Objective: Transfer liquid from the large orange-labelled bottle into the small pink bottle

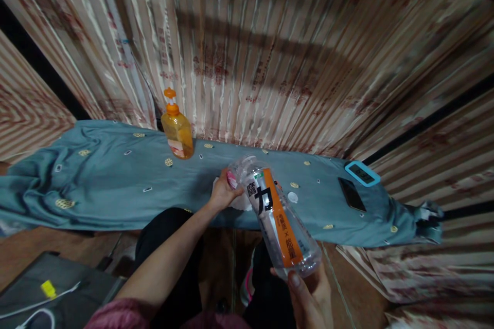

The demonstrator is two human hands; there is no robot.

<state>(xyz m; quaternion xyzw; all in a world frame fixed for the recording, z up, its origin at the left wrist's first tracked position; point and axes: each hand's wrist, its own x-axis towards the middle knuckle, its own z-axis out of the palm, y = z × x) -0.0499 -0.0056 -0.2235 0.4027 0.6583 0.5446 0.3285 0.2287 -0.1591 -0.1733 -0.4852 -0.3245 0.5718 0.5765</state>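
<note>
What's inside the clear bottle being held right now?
The clear bottle looks empty: its walls show no liquid. The orange label hides part of the inside. The left hand covers its neck, the right hand its base.

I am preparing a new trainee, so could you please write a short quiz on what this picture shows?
1. True or false: the clear bottle stands upright on the blue cloth.
2. Which hand is at the bottle's neck end? A left hand B right hand
3. Fill in: the orange pump bottle stands on the ____ cloth.

Key: 1. False; it is held tilted in the air, between both hands. 2. A; the right hand supports the base. 3. Blue.
</note>
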